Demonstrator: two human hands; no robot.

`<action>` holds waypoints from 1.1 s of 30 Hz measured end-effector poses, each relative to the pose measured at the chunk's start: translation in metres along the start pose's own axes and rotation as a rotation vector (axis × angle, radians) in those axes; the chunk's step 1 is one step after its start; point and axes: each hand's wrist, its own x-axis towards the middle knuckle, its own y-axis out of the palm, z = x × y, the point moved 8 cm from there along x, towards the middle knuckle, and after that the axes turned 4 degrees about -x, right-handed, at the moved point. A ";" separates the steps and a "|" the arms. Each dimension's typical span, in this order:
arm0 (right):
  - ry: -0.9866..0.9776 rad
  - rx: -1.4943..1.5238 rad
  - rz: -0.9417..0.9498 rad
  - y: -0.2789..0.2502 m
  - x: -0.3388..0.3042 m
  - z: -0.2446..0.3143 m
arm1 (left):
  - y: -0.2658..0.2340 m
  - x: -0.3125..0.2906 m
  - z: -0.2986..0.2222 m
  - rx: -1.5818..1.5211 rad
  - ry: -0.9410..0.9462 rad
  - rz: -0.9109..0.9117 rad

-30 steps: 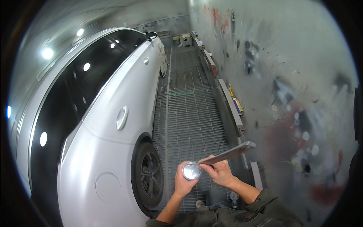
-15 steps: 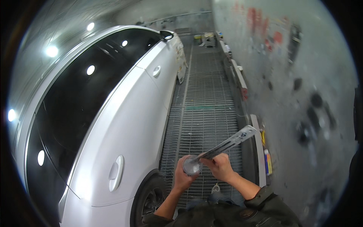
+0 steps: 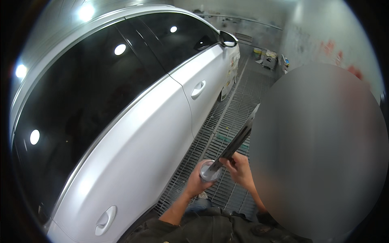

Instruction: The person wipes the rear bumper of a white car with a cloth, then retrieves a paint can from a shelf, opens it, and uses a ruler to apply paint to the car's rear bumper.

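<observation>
My left hand (image 3: 195, 183) is wrapped round a small clear cup (image 3: 219, 175), which has pale greyish-white liquid inside. A long flat stirring stick (image 3: 238, 139) with dark markings stands slantwise, its lower end in the cup. My right hand (image 3: 241, 170) pinches this stick just above the cup's rim. The stick's upper end leans away to the right, partly covered by a blurred patch. Both hands are in front of my body, over the floor grating.
A white car (image 3: 133, 133) with dark windows runs along my left. Slatted metal grating (image 3: 227, 117) covers the floor beside it. At the far end stand a grey box-like container (image 3: 269, 60) and a small bucket (image 3: 257, 52). A large grey blur (image 3: 320, 154) hides much of the right side.
My view has turned to the left, so the car fills more of it. The stick points more steeply away from me. Both hands keep their hold on cup and stick.
</observation>
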 end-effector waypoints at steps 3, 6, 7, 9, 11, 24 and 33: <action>-0.074 -0.071 -0.053 -0.015 0.090 -0.032 | -0.011 0.084 0.029 -0.060 0.013 -0.016; -0.031 -0.065 0.049 -0.015 0.168 -0.060 | -0.026 0.150 0.058 -0.118 -0.115 -0.099; -0.033 -0.019 0.097 -0.009 0.196 -0.069 | -0.035 0.168 0.067 -0.132 -0.165 -0.149; -0.052 0.129 0.103 0.004 0.253 -0.093 | -0.048 0.202 0.093 -0.116 -0.184 -0.267; -0.138 0.120 0.127 0.025 0.311 -0.111 | -0.066 0.233 0.112 -0.008 -0.192 -0.397; -0.316 0.235 0.691 0.121 0.534 -0.172 | -0.099 0.367 0.195 -0.079 -0.272 -1.110; -0.288 0.317 0.865 0.143 0.562 -0.180 | -0.106 0.384 0.211 -0.030 -0.276 -1.237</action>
